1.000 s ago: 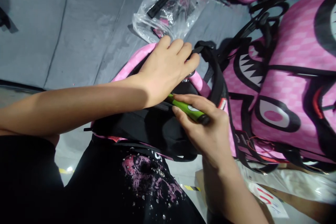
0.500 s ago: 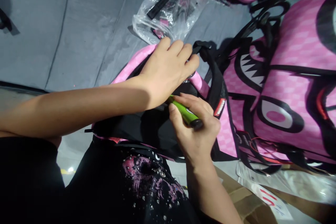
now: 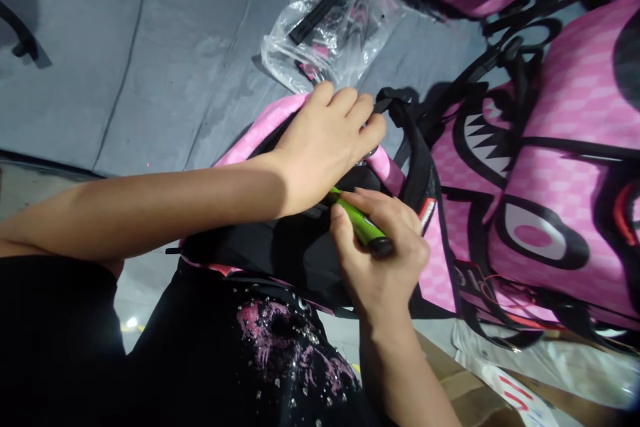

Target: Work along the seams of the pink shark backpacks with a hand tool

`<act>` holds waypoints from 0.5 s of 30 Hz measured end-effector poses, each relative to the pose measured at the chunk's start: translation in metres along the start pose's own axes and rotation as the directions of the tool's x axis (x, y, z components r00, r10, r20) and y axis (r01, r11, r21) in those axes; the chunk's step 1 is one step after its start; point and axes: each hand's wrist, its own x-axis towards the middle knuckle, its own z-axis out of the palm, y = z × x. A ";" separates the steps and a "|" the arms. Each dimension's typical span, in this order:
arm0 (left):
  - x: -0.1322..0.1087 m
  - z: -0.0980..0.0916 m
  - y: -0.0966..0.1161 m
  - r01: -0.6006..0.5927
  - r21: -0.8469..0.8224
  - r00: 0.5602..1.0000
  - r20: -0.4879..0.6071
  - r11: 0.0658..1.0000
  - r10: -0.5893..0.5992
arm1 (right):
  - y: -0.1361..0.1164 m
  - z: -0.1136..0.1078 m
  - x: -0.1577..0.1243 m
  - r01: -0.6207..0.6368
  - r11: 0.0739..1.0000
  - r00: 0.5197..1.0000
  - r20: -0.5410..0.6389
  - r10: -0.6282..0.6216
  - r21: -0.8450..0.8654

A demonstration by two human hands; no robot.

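Observation:
A black and pink backpack point(image 3: 240, 243) lies in front of me, its black side facing up. My left hand point(image 3: 327, 147) is closed, its fingers curled over the pink padded strap point(image 3: 265, 119) near the top. In my right hand point(image 3: 383, 240) is a stubby green pen-like tool point(image 3: 361, 221) with a black end, gripped between thumb and fingers. The tool slants toward the black panel just below my left wrist; its tip is hidden behind that wrist. A black webbing strap point(image 3: 417, 147) loops up to the right of both hands.
Pink checkered backpacks point(image 3: 555, 167) with printed eyes and teeth crowd the right side. Behind my hands, a clear plastic bag point(image 3: 330, 33) lies on the grey covered table point(image 3: 190, 27). A cardboard box point(image 3: 460, 387) stands below at the lower right.
The whole view has shifted slightly down and to the right. Both hands keep nearly the same hold on the backpack and the green tool.

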 end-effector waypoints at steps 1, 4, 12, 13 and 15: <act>0.000 0.000 0.000 0.000 -0.007 1.000 -0.003 1.000 -0.001 | 0.000 0.000 0.000 -0.008 1.000 1.000 -0.014 0.008 -0.019; 0.000 0.000 0.000 -0.002 -0.036 1.000 -0.009 0.999 0.002 | 0.001 0.001 0.000 -0.018 1.000 1.000 -0.018 0.018 0.002; 0.001 0.001 -0.001 -0.016 -0.032 1.000 -0.012 0.999 0.015 | 0.010 -0.006 0.001 -0.083 0.991 0.995 0.057 0.077 0.103; 0.001 0.002 -0.001 -0.023 -0.028 1.000 -0.011 0.999 0.023 | 0.012 -0.007 0.001 -0.108 0.984 0.992 0.084 0.097 0.140; 0.001 0.002 -0.002 -0.035 -0.026 0.999 -0.006 0.999 0.035 | 0.014 -0.008 0.001 -0.154 0.971 0.985 0.106 0.136 0.182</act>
